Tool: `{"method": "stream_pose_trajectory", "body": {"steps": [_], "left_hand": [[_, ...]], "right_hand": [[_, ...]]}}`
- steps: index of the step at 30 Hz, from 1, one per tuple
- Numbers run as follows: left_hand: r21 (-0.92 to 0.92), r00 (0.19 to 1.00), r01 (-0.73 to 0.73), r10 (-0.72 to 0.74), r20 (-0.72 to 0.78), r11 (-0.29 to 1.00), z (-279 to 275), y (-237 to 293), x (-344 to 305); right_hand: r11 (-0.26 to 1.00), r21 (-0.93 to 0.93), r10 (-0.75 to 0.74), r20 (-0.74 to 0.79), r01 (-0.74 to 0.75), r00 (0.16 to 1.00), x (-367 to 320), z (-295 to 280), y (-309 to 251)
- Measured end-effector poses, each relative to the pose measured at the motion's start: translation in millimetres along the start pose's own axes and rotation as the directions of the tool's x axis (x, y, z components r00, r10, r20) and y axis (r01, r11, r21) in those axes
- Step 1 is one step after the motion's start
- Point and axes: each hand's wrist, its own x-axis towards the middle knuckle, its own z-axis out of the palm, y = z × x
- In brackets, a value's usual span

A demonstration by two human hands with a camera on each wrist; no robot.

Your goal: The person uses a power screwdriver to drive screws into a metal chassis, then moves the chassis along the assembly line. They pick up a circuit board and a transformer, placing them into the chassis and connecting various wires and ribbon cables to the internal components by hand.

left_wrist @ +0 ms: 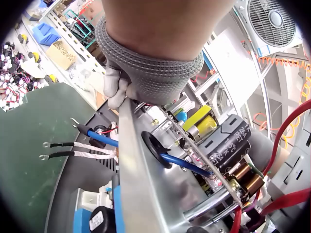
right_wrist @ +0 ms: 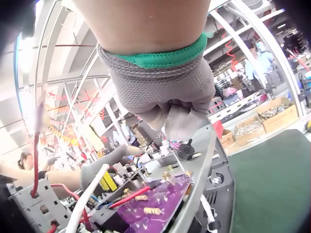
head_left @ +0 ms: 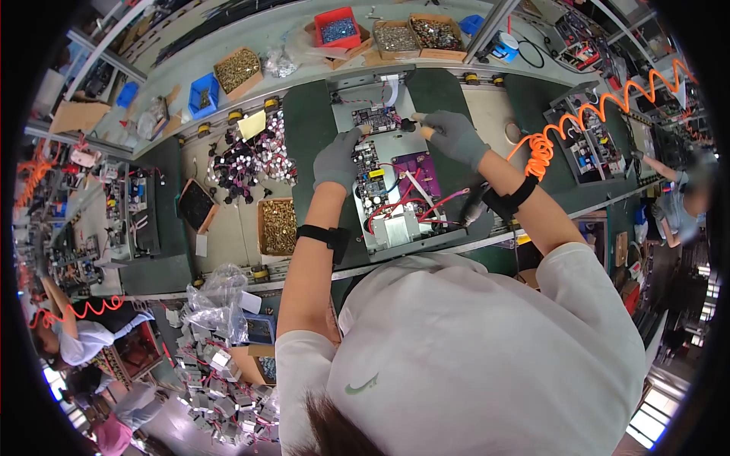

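Note:
A metal chassis (head_left: pixel 391 235) with circuit boards lies on the green work surface. The left hand (head_left: pixel 337 161), in a grey glove, has its fingertips at the small upper board (head_left: pixel 372 118); in the left wrist view this hand (left_wrist: pixel 150 77) is beside the chassis's metal divider (left_wrist: pixel 138 179), its fingers bent. The right hand (head_left: pixel 455 138), also gloved, is at the chassis's right edge near a black round part (head_left: pixel 408 124). In the right wrist view its fingers (right_wrist: pixel 182 121) are bent above the black knob-like part (right_wrist: pixel 186 150); whether they hold anything is hidden. A purple board (head_left: pixel 417 176) sits below.
Wire connectors (head_left: pixel 255 159) and a box of brass parts (head_left: pixel 277 226) are at the left. Bins of screws, including a red bin (head_left: pixel 337 29), line the back. An orange coiled hose (head_left: pixel 540 152) hangs at the right. Other people work at both sides.

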Motion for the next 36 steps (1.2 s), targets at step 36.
{"method": "stream_pose_trajectory", "body": {"steps": [36], "left_hand": [[-0.57,0.55,0.812,-0.495,0.673,0.127,-11.4,27.4,-117.0]], "right_hand": [[0.97,0.219,-0.057,-0.23,0.108,0.971,-148.0,16.5,-51.4]]}}
